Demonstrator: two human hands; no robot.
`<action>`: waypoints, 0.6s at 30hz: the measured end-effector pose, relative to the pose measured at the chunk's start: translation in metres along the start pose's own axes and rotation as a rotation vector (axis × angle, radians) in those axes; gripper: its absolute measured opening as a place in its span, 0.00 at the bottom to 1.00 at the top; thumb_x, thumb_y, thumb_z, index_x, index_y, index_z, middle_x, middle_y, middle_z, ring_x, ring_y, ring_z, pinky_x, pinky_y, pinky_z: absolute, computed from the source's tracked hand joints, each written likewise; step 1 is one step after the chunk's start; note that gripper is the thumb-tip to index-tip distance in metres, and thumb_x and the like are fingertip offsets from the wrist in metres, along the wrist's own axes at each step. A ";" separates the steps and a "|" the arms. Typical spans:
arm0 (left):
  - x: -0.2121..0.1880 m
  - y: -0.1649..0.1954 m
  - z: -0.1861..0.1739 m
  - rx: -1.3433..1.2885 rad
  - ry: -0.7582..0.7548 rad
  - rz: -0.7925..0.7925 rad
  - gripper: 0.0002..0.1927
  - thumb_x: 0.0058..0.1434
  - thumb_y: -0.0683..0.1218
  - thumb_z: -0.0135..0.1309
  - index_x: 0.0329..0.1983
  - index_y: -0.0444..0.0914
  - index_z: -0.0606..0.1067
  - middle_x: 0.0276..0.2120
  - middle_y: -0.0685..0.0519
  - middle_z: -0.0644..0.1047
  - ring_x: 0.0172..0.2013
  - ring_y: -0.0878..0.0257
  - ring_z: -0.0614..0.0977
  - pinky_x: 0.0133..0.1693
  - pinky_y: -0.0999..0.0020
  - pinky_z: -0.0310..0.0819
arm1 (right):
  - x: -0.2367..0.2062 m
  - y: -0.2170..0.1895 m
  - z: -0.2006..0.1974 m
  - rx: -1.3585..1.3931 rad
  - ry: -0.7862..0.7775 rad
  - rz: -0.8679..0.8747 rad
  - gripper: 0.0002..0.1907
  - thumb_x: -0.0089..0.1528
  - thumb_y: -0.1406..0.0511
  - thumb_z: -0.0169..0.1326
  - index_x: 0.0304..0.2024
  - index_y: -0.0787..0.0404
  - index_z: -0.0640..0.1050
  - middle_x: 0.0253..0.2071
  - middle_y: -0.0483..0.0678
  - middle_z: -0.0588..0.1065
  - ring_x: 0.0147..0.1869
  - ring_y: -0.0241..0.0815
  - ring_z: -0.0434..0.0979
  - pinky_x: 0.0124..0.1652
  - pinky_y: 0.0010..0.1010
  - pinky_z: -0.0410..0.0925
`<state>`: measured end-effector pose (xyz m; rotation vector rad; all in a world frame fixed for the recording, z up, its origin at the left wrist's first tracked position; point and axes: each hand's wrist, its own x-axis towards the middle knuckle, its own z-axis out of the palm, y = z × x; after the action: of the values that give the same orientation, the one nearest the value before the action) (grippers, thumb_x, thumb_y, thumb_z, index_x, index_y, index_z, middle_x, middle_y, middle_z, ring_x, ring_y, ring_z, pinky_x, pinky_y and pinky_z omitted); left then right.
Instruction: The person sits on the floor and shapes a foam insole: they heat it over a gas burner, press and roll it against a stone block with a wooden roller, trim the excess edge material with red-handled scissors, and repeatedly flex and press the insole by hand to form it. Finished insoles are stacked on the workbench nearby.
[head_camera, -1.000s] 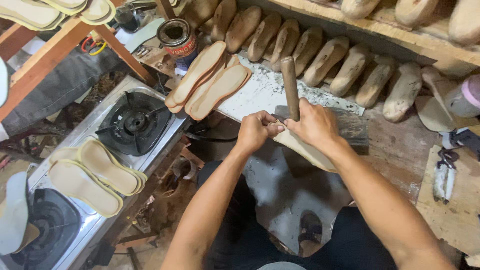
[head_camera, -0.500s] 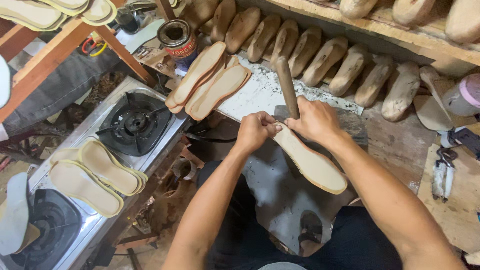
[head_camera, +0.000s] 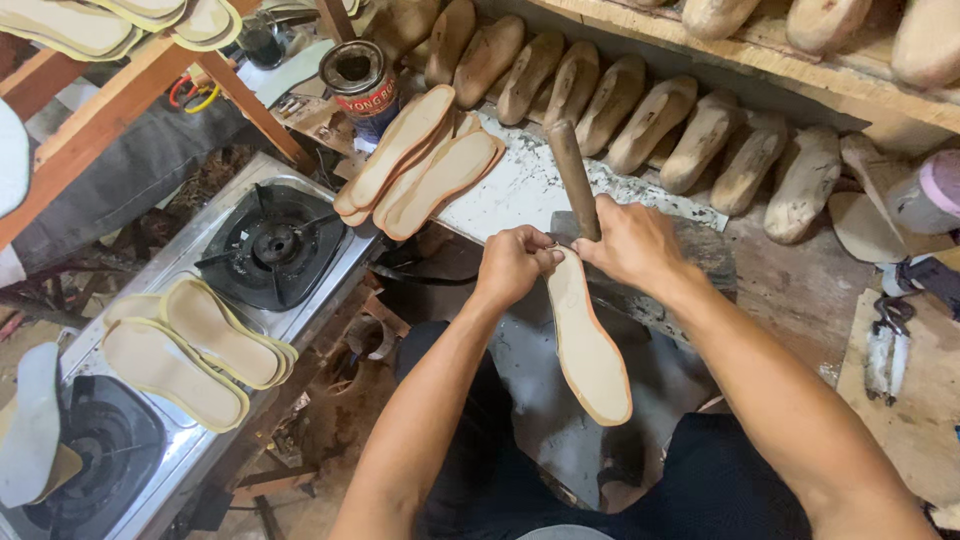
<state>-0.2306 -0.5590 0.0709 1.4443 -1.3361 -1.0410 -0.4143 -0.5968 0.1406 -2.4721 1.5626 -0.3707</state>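
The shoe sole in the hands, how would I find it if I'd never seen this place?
Look below the long wooden shelf lined with shoe forms, to the middle of the picture. There the left hand pinches the top end of one tan sole beside the right hand. Unlike the soles piled elsewhere, it is alone and off the bench.

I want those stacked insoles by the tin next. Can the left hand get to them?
Probably yes: the stacked insoles lie just beyond the left hand, nothing between, though it now pinches the insole.
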 end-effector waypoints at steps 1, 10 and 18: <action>-0.002 0.000 0.001 -0.008 0.021 0.011 0.11 0.54 0.43 0.67 0.35 0.31 0.80 0.23 0.50 0.82 0.25 0.67 0.83 0.31 0.71 0.76 | -0.004 0.002 -0.002 -0.021 -0.027 0.019 0.23 0.53 0.53 0.65 0.41 0.61 0.76 0.28 0.58 0.78 0.35 0.63 0.80 0.38 0.53 0.71; 0.005 0.000 0.007 0.062 0.004 0.024 0.11 0.53 0.44 0.64 0.35 0.32 0.80 0.25 0.49 0.83 0.27 0.64 0.85 0.33 0.69 0.78 | 0.002 0.011 -0.005 -0.040 0.012 0.022 0.23 0.52 0.53 0.66 0.40 0.60 0.77 0.27 0.58 0.78 0.35 0.63 0.80 0.37 0.54 0.71; 0.000 0.002 0.010 0.116 0.123 -0.008 0.13 0.52 0.46 0.65 0.34 0.32 0.82 0.26 0.46 0.83 0.27 0.61 0.85 0.34 0.65 0.78 | -0.004 0.016 -0.015 -0.086 -0.044 -0.008 0.24 0.53 0.52 0.66 0.41 0.63 0.76 0.27 0.59 0.78 0.35 0.63 0.80 0.39 0.53 0.71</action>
<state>-0.2408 -0.5602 0.0698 1.5747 -1.3202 -0.8771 -0.4343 -0.6005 0.1499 -2.5328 1.5836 -0.2544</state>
